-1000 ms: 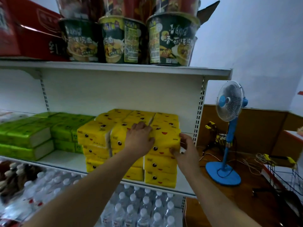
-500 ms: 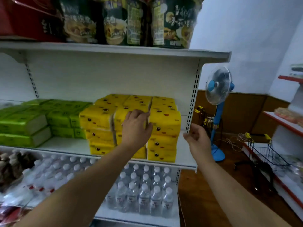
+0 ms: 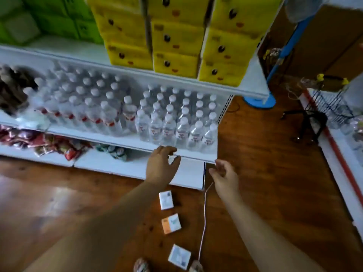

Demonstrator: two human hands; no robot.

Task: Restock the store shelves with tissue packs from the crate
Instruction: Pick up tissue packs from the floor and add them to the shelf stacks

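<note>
At front edge of water-bottle shelf: left hand, fingers spread, empty; right hand just beside, fingers relaxed, empty. Above that shelf: stacked yellow tissue packs.

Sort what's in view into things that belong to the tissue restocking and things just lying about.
Job: stacked yellow tissue packs, green tissue packs, white metal shelf, left hand, right hand.

Lying about: clear plastic water bottles, three small flat boxes on the wooden floor, blue fan base, reddish packets.
</note>
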